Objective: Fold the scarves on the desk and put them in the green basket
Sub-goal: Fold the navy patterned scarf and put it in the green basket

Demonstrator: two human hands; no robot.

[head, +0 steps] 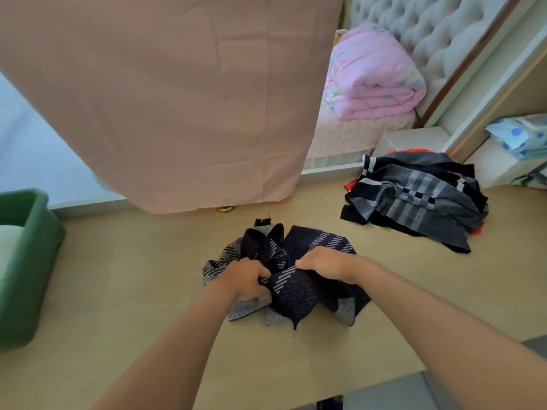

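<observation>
A crumpled dark navy scarf with grey herringbone stripes (296, 294) lies bunched in the middle of the beige desk (142, 291). My left hand (244, 276) grips a fold of it on the left side. My right hand (322, 263) grips the fabric on the right, fingers curled into the cloth. A pile of other scarves, grey and black striped with a bit of red beneath (414, 199), sits at the desk's back right. The green basket (26, 261) stands at the left edge, with something pale inside.
A pink curtain (177, 99) hangs over the desk's back edge. Behind it are a bed with a folded pink quilt (373, 75) and a tufted headboard. White shelving with blue-dotted cloth (521, 137) stands at the right. The desk's front edge runs near the bottom right.
</observation>
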